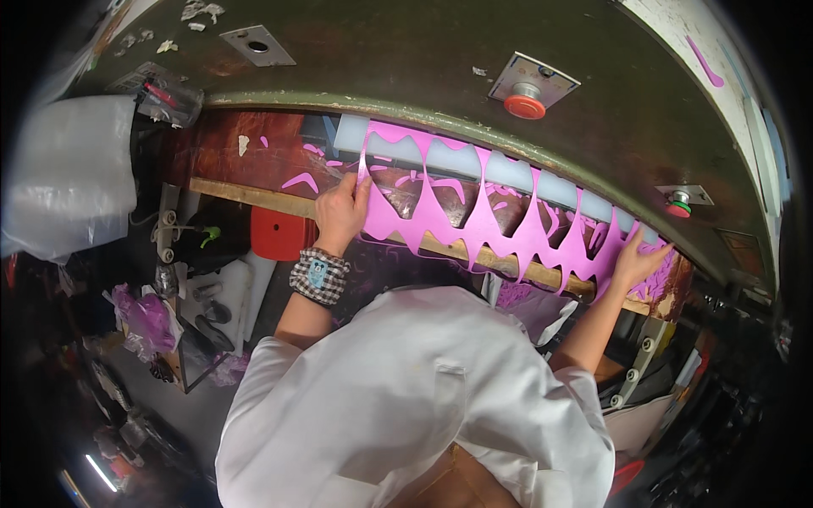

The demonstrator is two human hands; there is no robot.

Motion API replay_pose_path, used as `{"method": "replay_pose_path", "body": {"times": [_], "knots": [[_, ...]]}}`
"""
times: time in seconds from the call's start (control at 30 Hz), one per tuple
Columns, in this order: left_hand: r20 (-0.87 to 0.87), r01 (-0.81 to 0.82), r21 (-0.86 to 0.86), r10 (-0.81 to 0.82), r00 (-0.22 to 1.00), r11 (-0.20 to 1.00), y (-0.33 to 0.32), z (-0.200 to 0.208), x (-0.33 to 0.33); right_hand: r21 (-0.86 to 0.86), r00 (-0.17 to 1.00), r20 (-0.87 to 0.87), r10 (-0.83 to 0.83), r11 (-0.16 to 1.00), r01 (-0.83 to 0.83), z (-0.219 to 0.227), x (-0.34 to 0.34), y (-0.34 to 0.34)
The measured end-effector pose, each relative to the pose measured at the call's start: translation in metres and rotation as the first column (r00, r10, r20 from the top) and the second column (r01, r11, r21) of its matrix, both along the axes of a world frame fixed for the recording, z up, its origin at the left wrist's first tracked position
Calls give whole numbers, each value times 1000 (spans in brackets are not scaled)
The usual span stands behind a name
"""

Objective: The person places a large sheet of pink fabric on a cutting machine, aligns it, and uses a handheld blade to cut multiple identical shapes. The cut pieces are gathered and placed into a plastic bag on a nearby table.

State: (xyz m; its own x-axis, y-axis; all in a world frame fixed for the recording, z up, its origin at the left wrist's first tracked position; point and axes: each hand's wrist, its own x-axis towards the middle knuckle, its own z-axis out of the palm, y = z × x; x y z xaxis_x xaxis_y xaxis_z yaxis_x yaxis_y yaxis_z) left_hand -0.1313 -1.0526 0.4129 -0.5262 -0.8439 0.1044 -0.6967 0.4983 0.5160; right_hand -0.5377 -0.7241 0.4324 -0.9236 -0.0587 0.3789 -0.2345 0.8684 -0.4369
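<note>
A long pink sheet with large cut-out openings (484, 230) stretches between my two hands over the workbench. My left hand (341, 212), below a checked wristband, is closed on the sheet's left end. At the other end, my right hand (635, 261) has its thumb and a finger around the sheet's edge, partly hiding the hold. Through the openings shows a pale, thick board strip (451, 157) along the back of the bench. Small pink cut pieces (302, 180) lie scattered on the brown bench surface (222, 158), and many more are heaped beside my right hand.
A green machine panel (381, 55) rises behind the bench, with a red push button (524, 105) and a second red-and-green button (678, 203). A wooden rail (246, 196) edges the bench. At left are a red stool (277, 233) and a clear plastic bag (72, 173).
</note>
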Motion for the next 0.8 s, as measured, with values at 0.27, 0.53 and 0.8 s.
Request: {"method": "replay_pose_path", "body": {"times": [0.27,0.53,0.8], "knots": [[-117,-50,208,75,990,977,5,-11,21,-94,941,337,-46,992,82,-44,16,97],[23,-35,381,28,999,924,21,19,48,-458,995,-104,-9,888,-39,2,67,-14],[-174,85,-323,-147,974,943,14,37,-19,-372,405,-6,915,374,-850,11,254,-241]]}}
